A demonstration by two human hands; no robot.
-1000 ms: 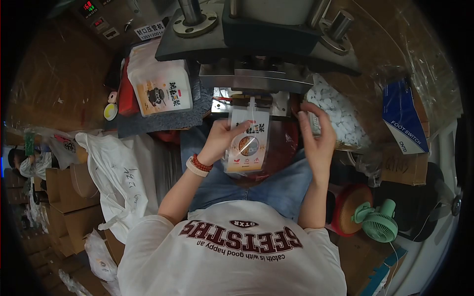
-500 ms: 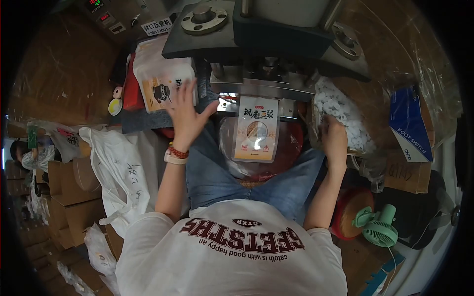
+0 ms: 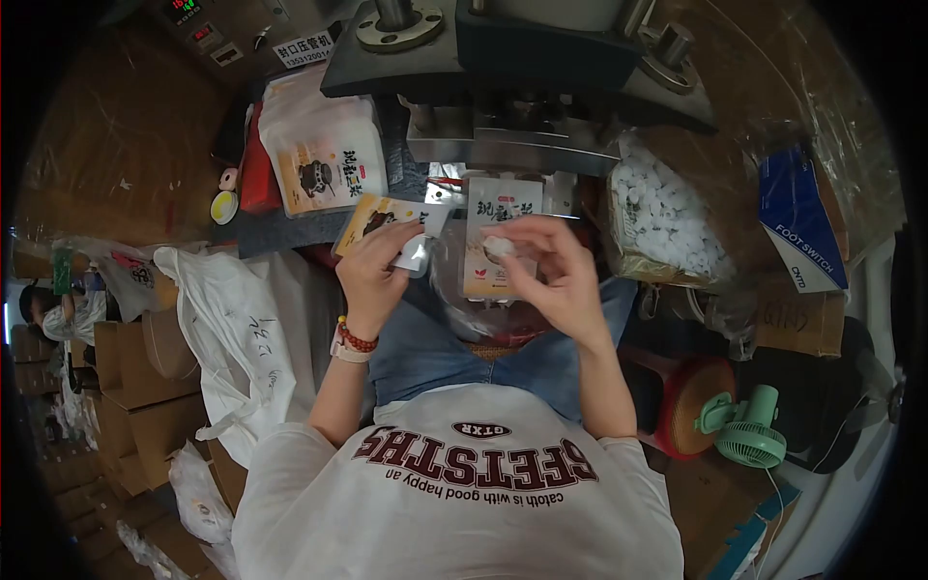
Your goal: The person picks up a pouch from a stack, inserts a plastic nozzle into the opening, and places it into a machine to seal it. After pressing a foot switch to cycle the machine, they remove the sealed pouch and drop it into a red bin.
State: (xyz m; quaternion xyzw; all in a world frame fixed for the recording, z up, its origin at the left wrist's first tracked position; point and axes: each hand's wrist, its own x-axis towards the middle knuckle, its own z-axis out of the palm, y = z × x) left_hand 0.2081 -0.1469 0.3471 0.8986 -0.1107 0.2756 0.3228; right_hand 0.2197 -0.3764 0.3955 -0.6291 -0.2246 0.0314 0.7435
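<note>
My left hand (image 3: pixel 375 271) grips a printed pouch (image 3: pixel 391 215), which lies tilted in front of the stack of pouches (image 3: pixel 324 169). Between the fingertips of my right hand (image 3: pixel 556 275) is a small white piece (image 3: pixel 499 246). Behind that piece, a second printed pouch (image 3: pixel 491 198) hangs upright at the press (image 3: pixel 541 150), partly covered by my right fingers. A bin heaped with white pieces (image 3: pixel 667 217) stands to the right of the press.
A blue box (image 3: pixel 797 222) stands at the right, above a cardboard box (image 3: pixel 800 319). The green fan (image 3: pixel 752 435) is at the lower right, beside a red round stool (image 3: pixel 698 406). A white sack (image 3: pixel 246 338) lies at the left.
My left hand has come down and right from the stack with a pouch in it. My right hand has moved from the bin to the front of the hanging pouch, holding a white piece.
</note>
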